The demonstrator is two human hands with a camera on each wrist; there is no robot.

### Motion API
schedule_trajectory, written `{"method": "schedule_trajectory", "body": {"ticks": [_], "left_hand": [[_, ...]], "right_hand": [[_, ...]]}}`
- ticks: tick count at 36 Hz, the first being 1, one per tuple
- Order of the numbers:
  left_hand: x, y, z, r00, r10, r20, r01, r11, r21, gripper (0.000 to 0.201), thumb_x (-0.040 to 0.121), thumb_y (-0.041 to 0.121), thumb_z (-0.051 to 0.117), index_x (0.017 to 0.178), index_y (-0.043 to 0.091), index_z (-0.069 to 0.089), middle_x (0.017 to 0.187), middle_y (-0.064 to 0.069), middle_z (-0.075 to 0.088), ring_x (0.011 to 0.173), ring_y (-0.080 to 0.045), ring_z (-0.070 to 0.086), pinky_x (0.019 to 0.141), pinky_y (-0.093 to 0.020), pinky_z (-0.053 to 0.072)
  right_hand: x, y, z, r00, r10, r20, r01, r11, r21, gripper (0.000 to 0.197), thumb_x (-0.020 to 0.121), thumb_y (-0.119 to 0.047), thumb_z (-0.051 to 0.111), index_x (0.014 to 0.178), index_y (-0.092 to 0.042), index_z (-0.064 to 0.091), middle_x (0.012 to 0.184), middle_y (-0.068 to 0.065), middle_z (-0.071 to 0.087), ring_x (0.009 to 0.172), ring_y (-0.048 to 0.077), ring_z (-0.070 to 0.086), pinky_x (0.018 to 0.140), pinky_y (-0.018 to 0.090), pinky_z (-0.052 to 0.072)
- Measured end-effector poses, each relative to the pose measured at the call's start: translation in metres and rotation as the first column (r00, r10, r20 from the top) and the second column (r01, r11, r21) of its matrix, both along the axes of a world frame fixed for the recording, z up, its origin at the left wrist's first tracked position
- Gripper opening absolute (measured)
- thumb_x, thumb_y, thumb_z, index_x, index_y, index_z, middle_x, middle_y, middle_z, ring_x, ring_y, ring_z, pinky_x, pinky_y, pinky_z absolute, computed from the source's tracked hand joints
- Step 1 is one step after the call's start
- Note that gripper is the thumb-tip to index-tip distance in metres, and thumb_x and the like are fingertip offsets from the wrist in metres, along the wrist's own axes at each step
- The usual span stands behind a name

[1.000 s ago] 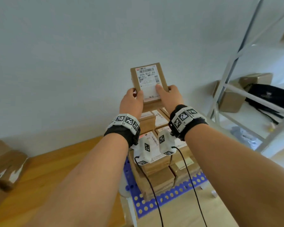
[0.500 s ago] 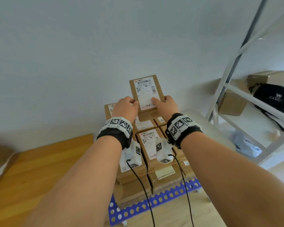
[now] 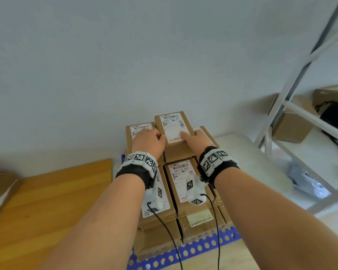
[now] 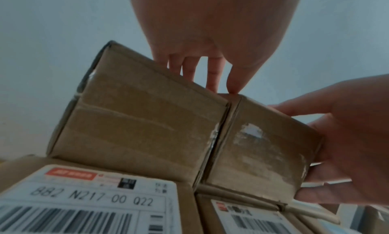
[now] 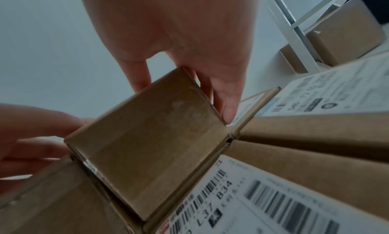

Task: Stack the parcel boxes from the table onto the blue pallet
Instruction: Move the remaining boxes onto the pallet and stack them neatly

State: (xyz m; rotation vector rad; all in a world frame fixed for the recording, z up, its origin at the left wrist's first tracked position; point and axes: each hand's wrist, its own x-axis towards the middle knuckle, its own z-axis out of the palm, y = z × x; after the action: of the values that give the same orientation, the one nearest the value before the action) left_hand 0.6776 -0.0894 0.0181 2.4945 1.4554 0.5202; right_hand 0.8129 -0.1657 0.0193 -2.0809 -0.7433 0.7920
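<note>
A small brown parcel box with a white label is held at the back middle of the stacked parcels on the blue pallet. My left hand grips its left side and my right hand its right side, thumbs on the label. In the left wrist view my left hand reaches down between this parcel box and a neighbouring box. The right wrist view shows my right hand clasping the parcel box, whose bottom edge meets the labelled boxes below.
The wooden table lies to the left with another brown box at its far left edge. A white metal shelf holding cardboard boxes and a black bag stands to the right. A pale wall is close behind the stack.
Both hands have lowered the parcel box from chest height down onto the back of the stack. My view has swung right, off the table and onto the pallet.
</note>
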Motion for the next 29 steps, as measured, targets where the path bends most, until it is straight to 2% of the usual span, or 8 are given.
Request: {"method": "schedule_trajectory", "body": {"ticks": [6,11,14,17,20,24,27,29], "left_hand": [[0.002,0.001,-0.007,0.999,0.031,0.034,-0.033,0.998,0.055,0.029,0.093,0.041,0.043,0.095,0.019,0.061,0.094,0.0,0.061,0.086,-0.018,0.055,0.081,-0.036,0.049],[-0.001,0.002,-0.01,0.997,0.032,0.075,-0.034,0.999,0.027,0.036,0.095,0.041,0.044,0.111,0.012,0.059,0.114,-0.004,0.058,0.108,-0.022,0.051,0.095,-0.035,0.038],[-0.001,0.003,-0.011,0.997,0.047,0.063,-0.05,0.998,0.044,0.036,0.095,0.041,0.043,0.109,0.013,0.061,0.114,-0.005,0.06,0.107,-0.022,0.052,0.095,-0.035,0.038],[-0.002,0.004,-0.011,0.996,0.085,0.035,-0.087,0.995,0.053,0.039,0.094,0.046,0.041,0.11,0.016,0.061,0.115,-0.003,0.06,0.109,-0.021,0.052,0.098,-0.037,0.037],[-0.003,0.003,-0.009,0.996,0.089,0.01,-0.089,0.996,0.007,0.044,0.095,0.049,0.04,0.124,0.02,0.057,0.128,-0.004,0.054,0.123,-0.023,0.045,0.107,-0.04,0.03],[-0.003,0.002,-0.008,0.998,0.06,-0.032,-0.061,0.998,-0.028,0.046,0.096,0.049,0.037,0.136,0.028,0.048,0.139,-0.005,0.048,0.133,-0.024,0.037,0.114,-0.045,0.022],[-0.002,0.004,-0.01,0.997,0.026,-0.066,-0.031,0.996,-0.08,0.046,0.098,0.046,0.032,0.143,0.038,0.037,0.148,-0.007,0.038,0.14,-0.025,0.027,0.116,-0.051,0.011],[-0.001,0.004,-0.011,0.995,0.009,-0.095,-0.017,0.996,-0.086,0.044,0.099,0.045,0.028,0.142,0.041,0.038,0.15,-0.005,0.036,0.142,-0.024,0.025,0.116,-0.053,0.008]], "right_hand": [[0.001,0.007,-0.003,1.0,-0.01,-0.005,0.01,1.0,-0.022,0.066,0.092,-0.051,0.051,0.145,-0.013,0.038,0.133,0.007,0.054,0.114,0.025,0.054,0.083,0.035,0.044],[-0.002,0.011,-0.001,1.0,-0.018,-0.017,0.017,1.0,-0.024,0.068,0.091,-0.051,0.053,0.145,-0.013,0.038,0.134,0.008,0.054,0.116,0.026,0.054,0.094,0.041,0.046],[-0.001,0.011,0.001,1.0,0.001,-0.028,-0.002,0.999,-0.034,0.063,0.09,-0.048,0.053,0.14,-0.012,0.043,0.128,0.007,0.056,0.109,0.024,0.054,0.093,0.041,0.047],[0.002,0.011,0.002,0.999,0.015,-0.029,-0.016,0.999,-0.041,0.061,0.09,-0.047,0.054,0.139,-0.011,0.044,0.128,0.007,0.056,0.111,0.025,0.054,0.095,0.041,0.046],[0.001,0.011,0.003,0.999,0.022,-0.023,-0.024,0.999,-0.049,0.064,0.09,-0.046,0.054,0.141,-0.011,0.042,0.132,0.007,0.054,0.116,0.026,0.053,0.096,0.041,0.045],[0.001,0.012,0.002,0.999,0.027,-0.032,-0.029,0.998,-0.058,0.064,0.088,-0.048,0.055,0.14,-0.012,0.043,0.129,0.007,0.056,0.113,0.026,0.055,0.097,0.044,0.047],[0.003,0.013,0.003,0.999,0.045,-0.021,-0.047,0.996,-0.073,0.06,0.09,-0.047,0.054,0.138,-0.011,0.044,0.123,0.006,0.057,0.109,0.025,0.056,0.093,0.041,0.048],[0.004,0.014,0.004,0.998,0.065,-0.003,-0.065,0.995,-0.082,0.056,0.093,-0.045,0.053,0.136,-0.011,0.044,0.114,0.005,0.056,0.101,0.023,0.054,0.086,0.037,0.048]]}}
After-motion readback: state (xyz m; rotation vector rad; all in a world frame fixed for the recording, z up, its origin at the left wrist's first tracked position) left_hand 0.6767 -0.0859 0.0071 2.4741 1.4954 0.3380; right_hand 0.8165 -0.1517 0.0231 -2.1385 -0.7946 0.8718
